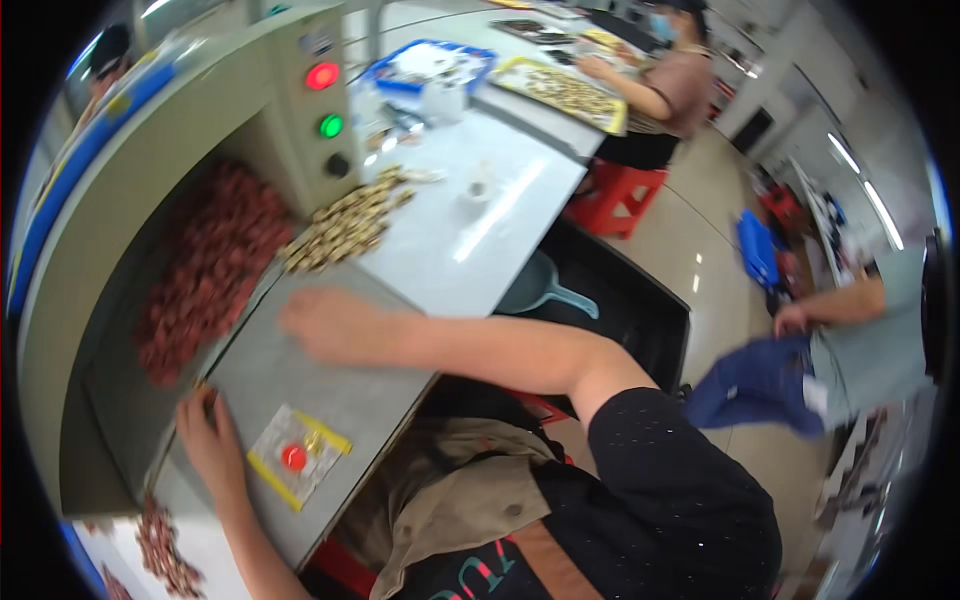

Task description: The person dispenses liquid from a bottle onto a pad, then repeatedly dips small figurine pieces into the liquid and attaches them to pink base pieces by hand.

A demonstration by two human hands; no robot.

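"Handling reddish pieces (215, 265) at the machine chamber (108, 350): is that the current step?"

"Apparently. The next move calls for a controlled fingertip grip. Left hand (208, 437): part-curled at the chamber edge. Right hand (342, 326): blurred above the grey plate (385, 405). I cannot tell what either holds, nor the right's opening."

"Containers?"

"Machine chamber: piled reddish pieces. Clear packet (318, 468): red disc (293, 457), in or on it. Yellow tray (618, 124): tan pieces (565, 90)."

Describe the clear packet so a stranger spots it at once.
Find the big cream machine with red and green lights. On the grey plate in front of it, the packet lies right of the left hand. Unlike the red heap, it has yellow edges and shows a red disc.
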